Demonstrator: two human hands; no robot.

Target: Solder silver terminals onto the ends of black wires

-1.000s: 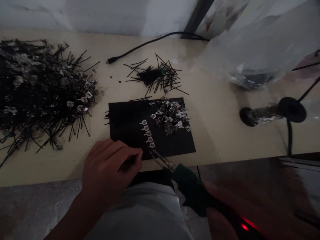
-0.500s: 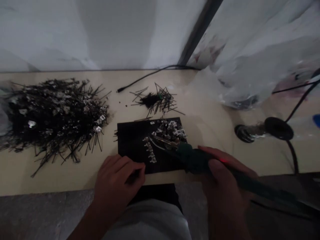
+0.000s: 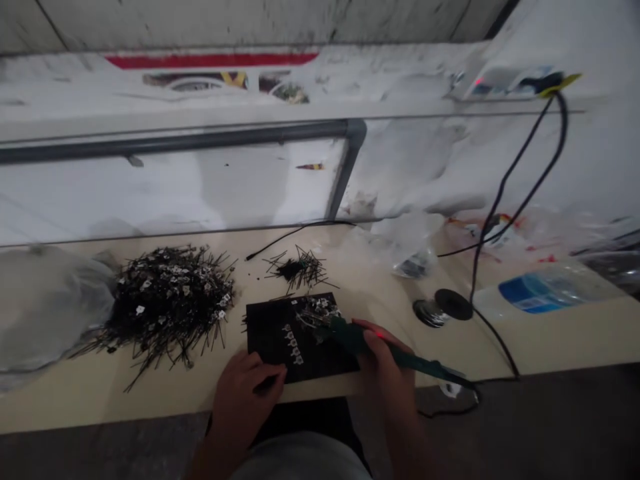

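My right hand (image 3: 387, 357) is wrapped round a dark green corded tool (image 3: 350, 337) with a small red light. Its thin metal tip points left over a black mat (image 3: 265, 323). On the mat lie a short row of small metal parts (image 3: 293, 345) and a heap of similar silvery parts (image 3: 320, 307), partly behind the tool. My left hand (image 3: 250, 387) rests at the mat's lower left corner, thumb and fingertips pressed together; whatever they pinch, if anything, is too small to make out.
Left of the mat is a big pile of black wires with metal ends (image 3: 170, 293), beside a plastic bag (image 3: 50, 307). Behind lies a smaller wire bunch (image 3: 300, 269). To the right are a wire spool (image 3: 453, 304), a cable (image 3: 487, 227) and a bottle (image 3: 540, 291).
The camera view has tilted up and widened, showing more wall and the bottle. Both hands keep nearly the same places at the mat, the right still round the tool.
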